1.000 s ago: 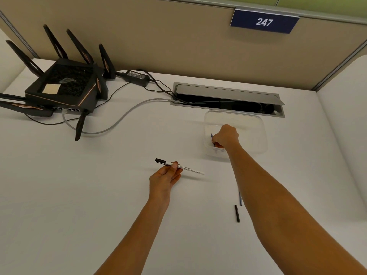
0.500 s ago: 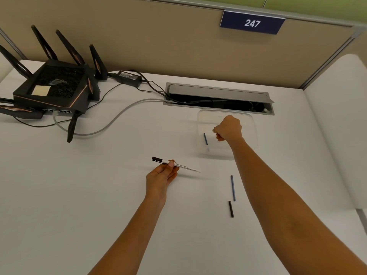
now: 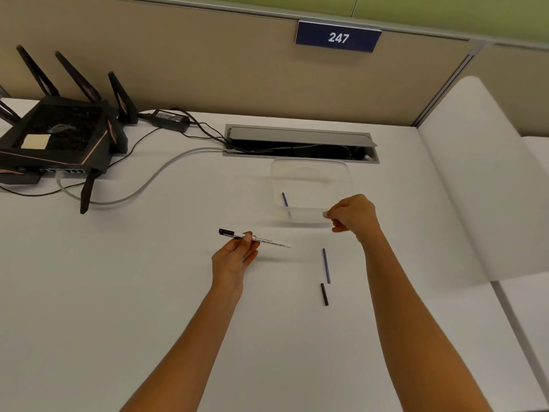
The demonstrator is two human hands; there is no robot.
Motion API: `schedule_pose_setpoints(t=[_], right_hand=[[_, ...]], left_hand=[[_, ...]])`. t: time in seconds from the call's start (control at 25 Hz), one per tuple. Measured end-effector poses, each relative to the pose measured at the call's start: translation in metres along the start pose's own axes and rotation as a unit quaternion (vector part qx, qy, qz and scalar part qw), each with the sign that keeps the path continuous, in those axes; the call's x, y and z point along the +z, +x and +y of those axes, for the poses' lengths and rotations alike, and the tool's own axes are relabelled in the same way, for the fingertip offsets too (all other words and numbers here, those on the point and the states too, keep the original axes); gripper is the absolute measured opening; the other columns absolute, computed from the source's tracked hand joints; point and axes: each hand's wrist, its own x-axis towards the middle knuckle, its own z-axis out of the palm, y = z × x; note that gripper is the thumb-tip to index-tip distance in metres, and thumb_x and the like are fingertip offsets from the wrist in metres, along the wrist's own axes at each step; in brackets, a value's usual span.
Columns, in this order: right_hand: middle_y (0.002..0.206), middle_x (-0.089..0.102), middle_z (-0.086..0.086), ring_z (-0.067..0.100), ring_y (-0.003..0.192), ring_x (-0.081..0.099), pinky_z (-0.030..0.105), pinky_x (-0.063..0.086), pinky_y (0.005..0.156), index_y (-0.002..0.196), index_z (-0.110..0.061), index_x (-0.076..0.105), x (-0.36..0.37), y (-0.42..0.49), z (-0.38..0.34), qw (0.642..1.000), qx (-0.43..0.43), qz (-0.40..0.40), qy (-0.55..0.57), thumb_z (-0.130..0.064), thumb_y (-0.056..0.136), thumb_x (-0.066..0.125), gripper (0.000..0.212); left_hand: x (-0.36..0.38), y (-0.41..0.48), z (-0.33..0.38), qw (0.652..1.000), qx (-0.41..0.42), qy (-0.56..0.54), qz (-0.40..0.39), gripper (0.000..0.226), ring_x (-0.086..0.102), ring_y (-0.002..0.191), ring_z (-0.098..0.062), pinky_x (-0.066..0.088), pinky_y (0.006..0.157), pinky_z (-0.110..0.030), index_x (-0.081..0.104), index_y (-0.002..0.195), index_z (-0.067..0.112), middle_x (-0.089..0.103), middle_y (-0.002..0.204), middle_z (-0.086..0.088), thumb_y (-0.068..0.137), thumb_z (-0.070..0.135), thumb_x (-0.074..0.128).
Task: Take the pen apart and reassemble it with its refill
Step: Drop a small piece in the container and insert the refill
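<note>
Black router (image 3: 59, 138): far left on the white tabletop (image 3: 118, 292), antennas up, 1 yellow note on top.
Adapter (image 3: 169, 120): just right of the router, by the partition; its leads run into the hatch.
Left hand (image 3: 234, 257): palm up, thumb and fingers gripping the pen near its black end.
Pen (image 3: 255, 237): white printed barrel, black end to the left, thin end pointing right; held just over the middle of the tabletop.
Hatch (image 3: 300, 135): grey, lid raised, cables inside, at the back of the tabletop.
Tub (image 3: 312, 173): clear plastic, just in front of the hatch.
Blue stick (image 3: 285, 202): inside the tub, at its left side.
Black piece (image 3: 324, 294): short, lying on the tabletop between the 2 forearms.
Refill (image 3: 326, 265): thin, blue, lying right of the pen and apart from it; its near end is just beside the black piece.
Sign (image 3: 338, 37): blue plate reading 247, on the partition.
Right hand (image 3: 353, 215): at the tub's near right corner, fingers curled, thumb tip against forefinger; cannot tell whether it pinches anything.
</note>
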Motion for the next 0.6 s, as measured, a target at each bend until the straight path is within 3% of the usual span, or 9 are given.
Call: schedule_pose_setpoints(t=[0.12, 0.16, 0.32, 0.44, 0.6], right_hand=[[0.069, 0.068, 0.008, 0.015, 0.043, 0.065, 0.022, 0.054, 0.046, 0.079, 0.000, 0.067, 0.014, -0.010, 0.033, 0.993, 0.036, -0.028, -0.108, -0.014, 0.075, 0.082, 0.021], [0.073, 0.069, 0.009, 0.017, 0.045, 0.066, 0.022, 0.054, 0.045, 0.080, -0.002, 0.064, 0.020, -0.013, 0.044, 0.988, 0.046, -0.035, -0.145, -0.015, 0.076, 0.082, 0.022], [0.086, 0.068, 0.014, 0.031, 0.072, 0.071, 0.037, 0.061, 0.068, 0.077, -0.004, 0.056, 0.040, -0.022, 0.077, 0.973, 0.037, -0.034, -0.224, -0.012, 0.074, 0.079, 0.025], [0.079, 0.065, 0.011, 0.029, 0.070, 0.068, 0.032, 0.056, 0.063, 0.072, -0.006, 0.054, 0.049, -0.028, 0.087, 0.973, 0.021, -0.026, -0.228, -0.013, 0.072, 0.079, 0.026], [0.082, 0.066, 0.012, 0.030, 0.074, 0.066, 0.028, 0.049, 0.060, 0.076, -0.004, 0.061, 0.052, -0.032, 0.088, 0.973, 0.003, -0.015, -0.230, -0.007, 0.075, 0.067, 0.007]], left_hand=[[0.004, -0.007, -0.003, 1.000, 0.002, -0.003, -0.003, 0.018, 0.070, 0.088, -0.018, 0.056, 0.082, -0.029, 0.070, 0.101, 0.002, 0.072, 0.091, -0.002, 0.087, 0.012, 0.067], [0.006, -0.009, -0.004, 1.000, 0.001, -0.005, -0.002, 0.019, 0.070, 0.089, -0.018, 0.055, 0.082, -0.029, 0.069, 0.102, 0.002, 0.072, 0.091, -0.003, 0.087, 0.011, 0.067], [0.010, -0.016, -0.006, 1.000, -0.001, -0.009, 0.002, 0.018, 0.070, 0.087, -0.017, 0.056, 0.081, -0.029, 0.069, 0.102, 0.002, 0.072, 0.090, -0.003, 0.087, 0.012, 0.067], [0.010, -0.018, -0.007, 1.000, 0.001, -0.010, 0.006, 0.018, 0.070, 0.087, -0.017, 0.056, 0.079, -0.029, 0.069, 0.103, 0.003, 0.071, 0.091, -0.004, 0.087, 0.012, 0.067], [0.008, -0.021, -0.006, 1.000, 0.002, -0.016, 0.010, 0.014, 0.072, 0.085, -0.015, 0.057, 0.077, -0.027, 0.070, 0.099, 0.005, 0.073, 0.089, -0.002, 0.087, 0.012, 0.067]])
